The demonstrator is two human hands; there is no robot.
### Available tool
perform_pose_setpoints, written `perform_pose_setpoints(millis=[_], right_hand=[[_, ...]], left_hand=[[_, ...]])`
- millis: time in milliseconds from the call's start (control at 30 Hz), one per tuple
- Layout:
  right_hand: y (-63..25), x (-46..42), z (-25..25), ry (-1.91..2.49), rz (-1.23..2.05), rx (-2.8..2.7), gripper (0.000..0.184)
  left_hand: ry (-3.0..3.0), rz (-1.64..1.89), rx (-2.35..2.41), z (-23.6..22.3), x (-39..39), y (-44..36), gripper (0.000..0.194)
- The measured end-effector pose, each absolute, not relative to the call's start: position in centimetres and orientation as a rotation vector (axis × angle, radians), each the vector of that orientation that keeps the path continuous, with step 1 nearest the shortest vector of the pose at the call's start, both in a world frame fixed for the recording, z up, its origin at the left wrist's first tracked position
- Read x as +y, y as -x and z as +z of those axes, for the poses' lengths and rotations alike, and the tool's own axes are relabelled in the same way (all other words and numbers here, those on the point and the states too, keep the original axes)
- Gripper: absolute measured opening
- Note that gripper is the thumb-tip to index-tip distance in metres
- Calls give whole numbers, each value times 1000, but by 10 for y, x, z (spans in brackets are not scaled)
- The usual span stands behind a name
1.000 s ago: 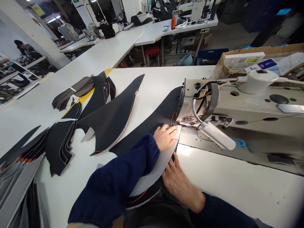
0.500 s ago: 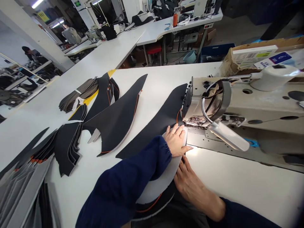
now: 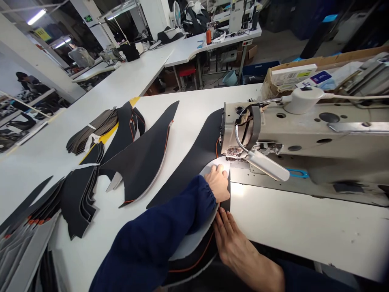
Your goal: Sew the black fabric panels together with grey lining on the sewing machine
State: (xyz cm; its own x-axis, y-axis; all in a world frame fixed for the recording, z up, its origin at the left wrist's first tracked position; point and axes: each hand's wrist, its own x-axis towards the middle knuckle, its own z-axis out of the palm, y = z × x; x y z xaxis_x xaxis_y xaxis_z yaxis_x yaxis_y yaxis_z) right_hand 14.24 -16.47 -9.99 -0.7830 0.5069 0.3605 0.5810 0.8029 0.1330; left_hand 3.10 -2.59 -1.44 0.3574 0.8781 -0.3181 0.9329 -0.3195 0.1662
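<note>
A curved black panel (image 3: 190,174) with orange piping runs under the presser foot of a sewing machine (image 3: 304,129), its pale grey backing (image 3: 191,247) curling up towards me. My left hand (image 3: 217,183) presses on the panel just in front of the foot. My right hand (image 3: 240,253) lies flat along the panel's lower edge, fingers spread, close to the table. The needle area is partly hidden by the machine head and a gooseneck lamp (image 3: 267,165). Navy sleeves cover both forearms.
Similar black panels (image 3: 141,162) and stacks (image 3: 79,198) lie on the white table (image 3: 304,223) to the left, with grey pieces (image 3: 27,247) at the lower left. A cardboard box (image 3: 288,77) stands behind the machine. Further worktables stand beyond.
The panel has turned under the foot, and more pale backing shows near my left hand. Both hands have shifted with it, and my head view has swung slightly.
</note>
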Motion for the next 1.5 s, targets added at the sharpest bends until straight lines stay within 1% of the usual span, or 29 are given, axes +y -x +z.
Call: perform_pose_setpoints(millis=[167, 300, 400, 533, 667, 833, 1000, 1067, 1233, 1367, 1500], right_hand=[[-143, -150, -101, 843, -412, -2727, 50], [-144, -136, -93, 841, -401, -2835, 52], [-142, -128, -88, 885, -408, -2862, 48], [-135, -137, -88, 907, -411, -2776, 46], [-126, -153, -94, 878, -389, -2682, 42], [-125, -143, -91, 935, -395, -2777, 48], [-130, -124, -76, 937, -450, -2864, 43], [-128, -124, -70, 956, -463, -2871, 42], [-117, -134, -70, 942, -373, -2826, 38], [-114, -129, -75, 955, -384, -2799, 35], [-118, -114, -75, 960, -413, -2819, 28]], left_hand=[[-2260, -369, 1511, -8, -31, -26, 52], [-2243, -425, 1414, -6, -43, -20, 42], [-2265, -425, 1413, -8, -40, -22, 35], [-2267, -451, 1437, -9, -25, -28, 32], [-2253, -406, 1480, -11, -14, -32, 35], [-2217, -411, 1478, -8, -25, -29, 40], [-2271, -411, 1429, -12, -42, -24, 28], [-2299, -389, 1443, -15, -41, -26, 27], [-2293, -393, 1484, -21, -23, -32, 30], [-2375, -323, 1500, -22, -19, -29, 33], [-2400, -389, 1483, -20, -23, -26, 36]])
